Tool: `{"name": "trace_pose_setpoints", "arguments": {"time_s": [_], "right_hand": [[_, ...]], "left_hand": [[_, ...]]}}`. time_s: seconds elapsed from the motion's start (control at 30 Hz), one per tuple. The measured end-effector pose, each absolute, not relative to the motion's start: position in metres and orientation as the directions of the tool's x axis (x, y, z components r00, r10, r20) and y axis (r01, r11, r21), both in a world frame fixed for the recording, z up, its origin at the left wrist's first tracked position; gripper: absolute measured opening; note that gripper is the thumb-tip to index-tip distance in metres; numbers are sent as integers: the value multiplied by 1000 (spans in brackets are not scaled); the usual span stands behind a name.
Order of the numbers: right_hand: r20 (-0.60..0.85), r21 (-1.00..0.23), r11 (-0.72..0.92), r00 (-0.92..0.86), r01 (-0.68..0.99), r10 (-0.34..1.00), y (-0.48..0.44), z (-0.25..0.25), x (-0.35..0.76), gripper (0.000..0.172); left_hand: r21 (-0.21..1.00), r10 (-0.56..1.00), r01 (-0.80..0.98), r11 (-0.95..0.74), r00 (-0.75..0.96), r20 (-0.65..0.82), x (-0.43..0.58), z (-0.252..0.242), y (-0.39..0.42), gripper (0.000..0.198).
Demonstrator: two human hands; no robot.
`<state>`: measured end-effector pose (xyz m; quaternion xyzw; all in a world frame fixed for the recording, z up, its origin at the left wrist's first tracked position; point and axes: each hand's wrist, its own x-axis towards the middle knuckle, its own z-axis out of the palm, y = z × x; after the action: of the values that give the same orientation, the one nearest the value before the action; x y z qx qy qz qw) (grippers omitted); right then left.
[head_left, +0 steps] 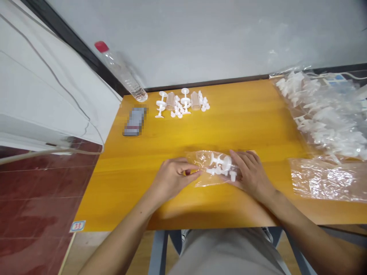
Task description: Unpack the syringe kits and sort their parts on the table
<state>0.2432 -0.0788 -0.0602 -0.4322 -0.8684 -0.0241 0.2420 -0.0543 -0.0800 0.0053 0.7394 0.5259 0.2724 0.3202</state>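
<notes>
A small clear plastic bag [204, 159] with a few white plastic parts [222, 166] inside lies on the yellow table [246, 114] near its front edge. My left hand [172, 177] pinches the bag's left end, fingers closed on it. My right hand [249, 172] lies over the bag's right end and holds it down, fingers curled on the plastic.
A cluster of white plungers, caps and small clear cups [182, 103] sits at the back. A clear water bottle with a red cap [122, 70] leans at the back left beside a dark flat object [134, 121]. Large bags of white parts [323, 114] and empty bags [323, 179] fill the right.
</notes>
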Motion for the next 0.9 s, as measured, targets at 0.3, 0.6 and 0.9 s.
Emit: {"name": "trace_pose_setpoints", "arguments": {"time_s": [0.3,0.6,0.9], "right_hand": [[483,-220,627,-475,747,736,-72,-68,249,101],[469,-210,685,-543,698,697,-73,-63,243,99],[455,-231,618,-478,752,752,-70,-65,243,109]], "left_hand": [[800,977,586,-130,212,3,-55,-15,-72,23],[838,957,546,-15,250,-145,-39,-19,-73,42],[950,975,305,65,184,-126,-36,-11,-72,31]]}}
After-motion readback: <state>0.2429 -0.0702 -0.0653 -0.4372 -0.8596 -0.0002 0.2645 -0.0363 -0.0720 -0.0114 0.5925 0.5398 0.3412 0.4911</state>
